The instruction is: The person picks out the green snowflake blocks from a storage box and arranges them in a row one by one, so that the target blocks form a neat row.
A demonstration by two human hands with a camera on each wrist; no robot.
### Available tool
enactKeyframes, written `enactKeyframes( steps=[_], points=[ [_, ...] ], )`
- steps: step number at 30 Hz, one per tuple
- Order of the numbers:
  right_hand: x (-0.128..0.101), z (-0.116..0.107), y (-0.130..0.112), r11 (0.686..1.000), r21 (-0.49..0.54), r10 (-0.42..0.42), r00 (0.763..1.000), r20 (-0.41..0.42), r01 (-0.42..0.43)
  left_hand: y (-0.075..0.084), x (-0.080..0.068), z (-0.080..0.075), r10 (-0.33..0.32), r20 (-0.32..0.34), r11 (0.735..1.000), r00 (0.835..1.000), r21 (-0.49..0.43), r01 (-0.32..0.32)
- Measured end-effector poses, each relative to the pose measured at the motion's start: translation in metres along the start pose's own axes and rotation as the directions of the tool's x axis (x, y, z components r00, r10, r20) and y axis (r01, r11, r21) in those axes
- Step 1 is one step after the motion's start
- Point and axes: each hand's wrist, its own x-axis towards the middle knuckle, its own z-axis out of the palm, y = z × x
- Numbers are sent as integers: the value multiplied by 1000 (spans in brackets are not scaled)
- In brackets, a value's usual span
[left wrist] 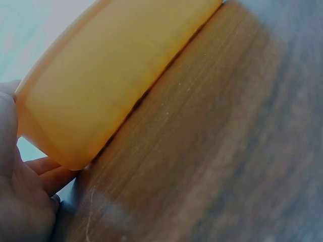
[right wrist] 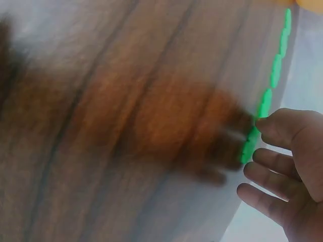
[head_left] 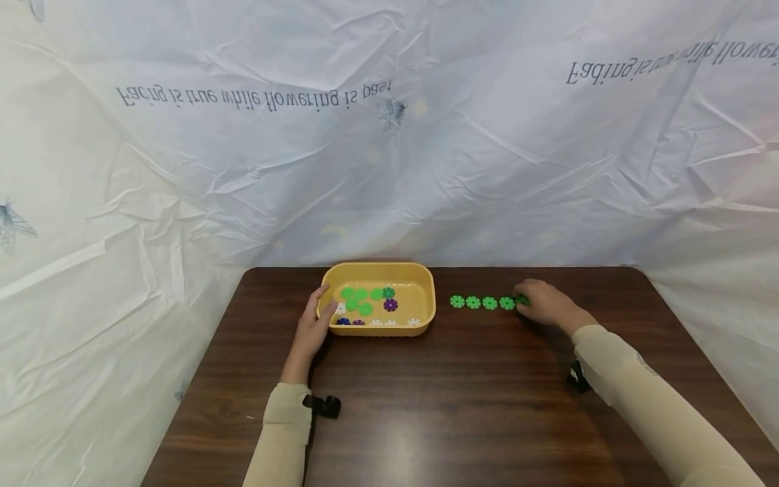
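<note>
Here, the right hand's (head_left: pixel 546 304) thumb and forefinger, slightly apart, pinch the edges of a green disc (right wrist: pixel 248 146), with the other fingers loosely spread. The left hand's (head_left: pixel 313 326) fingers grip the yellow box (head_left: pixel 379 332) at its left end, thumb over the rim. The pinched disc ends a row to the right of the box; four more green discs (head_left: pixel 473 302) lie between. Inside the box are loose green, white, purple and blue discs (head_left: pixel 364 309). The box stands on the brown table (head_left: pixel 420 406), with a pale printed cloth (head_left: pixel 377 176) behind it.
</note>
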Motion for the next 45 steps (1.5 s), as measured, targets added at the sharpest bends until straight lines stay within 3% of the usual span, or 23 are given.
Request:
enactKeyframes(
  steps=[9,11,18,21,25,28,33,40,45],
  points=[
    [13,-25,-34,998,45,-47,998,-34,49,-5,1,2,52,-20,998,998,21,-51],
    [18,-30,-48,996,56,-64,997,-44,66,6,-2,0,26,-4,1000,1000,11,-26],
    [46,-36,-102,985,62,-156,986,-61,160,16,-8,-2,-2,11,1000,1000,-2,2],
    [57,-34,-121,975,81,-201,978,-63,205,32,-15,-4,-12,26,1000,1000,3,12],
    [70,-30,-145,960,93,-256,962,-91,264,38,-18,-4,-3,21,1000,1000,27,2],
    [79,-29,-166,951,83,-290,953,-92,298,39,-18,-4,0,18,1000,1000,27,-1],
    [95,-19,-194,945,76,-317,948,-27,318,37,-15,-3,15,13,1000,1000,27,-15],
    [120,13,-221,913,97,-402,915,43,396,37,-15,-4,0,15,1000,1000,24,0],
    [132,32,-236,912,111,-405,911,77,396,36,-14,-3,2,22,1000,1000,18,-2]
  ],
)
